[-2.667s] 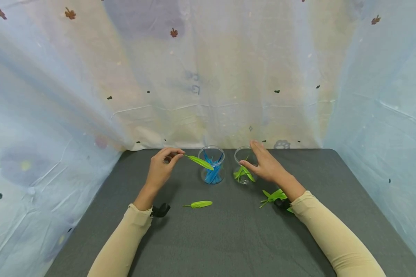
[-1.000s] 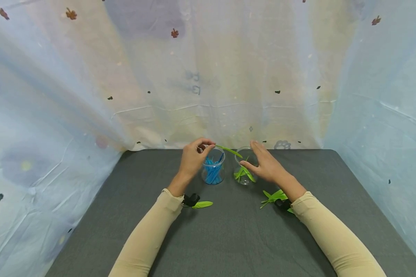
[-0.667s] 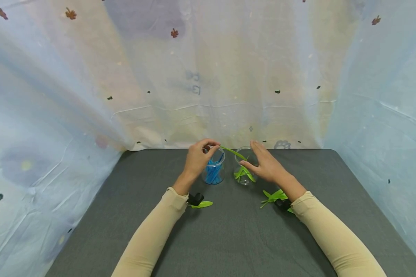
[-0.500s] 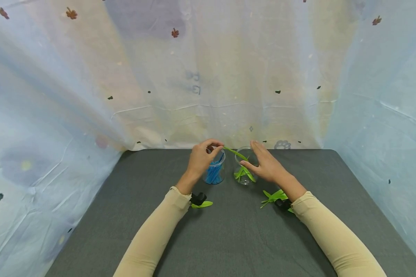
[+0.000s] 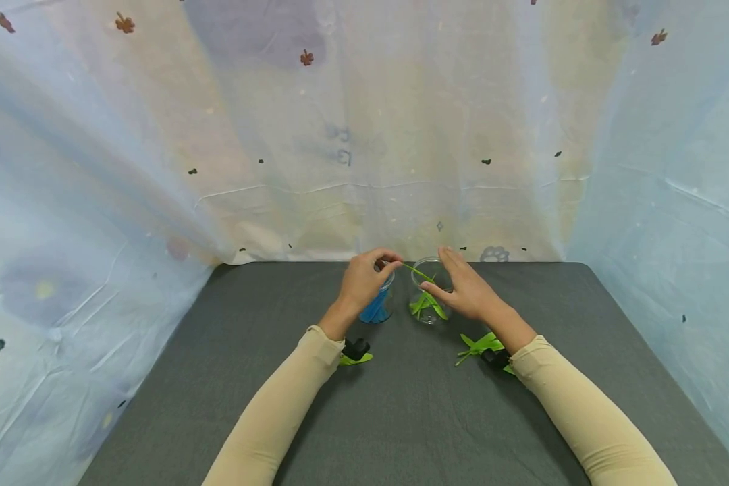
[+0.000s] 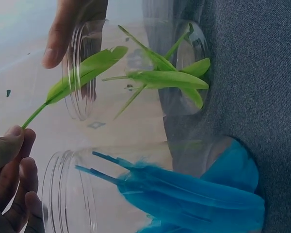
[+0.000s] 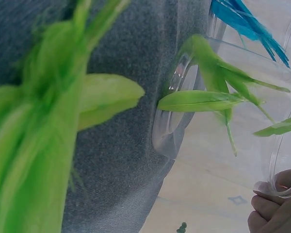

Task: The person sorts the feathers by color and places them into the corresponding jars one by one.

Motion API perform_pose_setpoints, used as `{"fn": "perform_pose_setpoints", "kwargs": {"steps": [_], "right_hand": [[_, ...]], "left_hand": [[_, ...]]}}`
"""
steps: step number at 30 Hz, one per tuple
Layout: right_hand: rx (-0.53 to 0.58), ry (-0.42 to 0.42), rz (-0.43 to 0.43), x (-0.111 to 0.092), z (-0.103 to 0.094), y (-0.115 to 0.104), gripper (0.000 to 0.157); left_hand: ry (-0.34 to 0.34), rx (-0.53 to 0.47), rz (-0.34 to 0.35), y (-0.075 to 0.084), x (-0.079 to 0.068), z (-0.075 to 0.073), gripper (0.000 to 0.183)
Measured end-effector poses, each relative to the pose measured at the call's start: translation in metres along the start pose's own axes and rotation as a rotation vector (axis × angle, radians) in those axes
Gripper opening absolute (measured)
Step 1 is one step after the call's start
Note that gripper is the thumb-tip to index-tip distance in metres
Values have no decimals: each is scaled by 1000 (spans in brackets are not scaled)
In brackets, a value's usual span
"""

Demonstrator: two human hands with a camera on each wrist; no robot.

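Note:
My left hand (image 5: 361,280) pinches the quill of a green feather (image 6: 87,70) between thumb and fingers. The feather slants down, its vane passing through the mouth of a clear jar (image 5: 415,289). Round that jar's rim, my right hand (image 5: 468,290) holds it with thumb in front and fingers behind. Several green feathers (image 7: 201,101) lie crossed inside it near the bottom. Close beside, a second clear jar (image 6: 53,179) stands with blue feathers (image 6: 189,196) in it; my left hand partly covers it in the head view.
A pile of green feathers (image 5: 476,343) lies on the dark grey tablecloth (image 5: 401,418) under my right wrist. One loose green feather (image 5: 358,359) lies below my left wrist, partly hidden by the black wrist camera (image 5: 357,349). A patterned curtain (image 5: 389,135) hangs behind the table.
My left hand has carried the feather rightward, from left of the blue-feather jar, past it to the other jar's mouth, where the vane now dips in. The right hand has stayed put.

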State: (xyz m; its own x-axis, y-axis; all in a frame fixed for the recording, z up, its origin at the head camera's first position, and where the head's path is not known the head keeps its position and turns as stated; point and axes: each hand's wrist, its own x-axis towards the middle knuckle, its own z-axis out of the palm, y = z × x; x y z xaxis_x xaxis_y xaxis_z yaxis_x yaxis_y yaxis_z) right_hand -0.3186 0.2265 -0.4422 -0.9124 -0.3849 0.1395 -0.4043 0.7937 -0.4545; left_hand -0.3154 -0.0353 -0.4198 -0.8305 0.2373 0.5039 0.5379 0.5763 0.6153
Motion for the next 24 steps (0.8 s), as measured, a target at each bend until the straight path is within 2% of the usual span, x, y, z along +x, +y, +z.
{"fn": "perform_pose_setpoints", "kwargs": {"steps": [15,24], "right_hand": [[-2,9,-1,-1,0,-4,104],[-3,5,-3,-1,0,-3,105]], "left_hand": [[-58,9,20,-1,4,12,15],[-148,32,19,4,7,16,19]]}}
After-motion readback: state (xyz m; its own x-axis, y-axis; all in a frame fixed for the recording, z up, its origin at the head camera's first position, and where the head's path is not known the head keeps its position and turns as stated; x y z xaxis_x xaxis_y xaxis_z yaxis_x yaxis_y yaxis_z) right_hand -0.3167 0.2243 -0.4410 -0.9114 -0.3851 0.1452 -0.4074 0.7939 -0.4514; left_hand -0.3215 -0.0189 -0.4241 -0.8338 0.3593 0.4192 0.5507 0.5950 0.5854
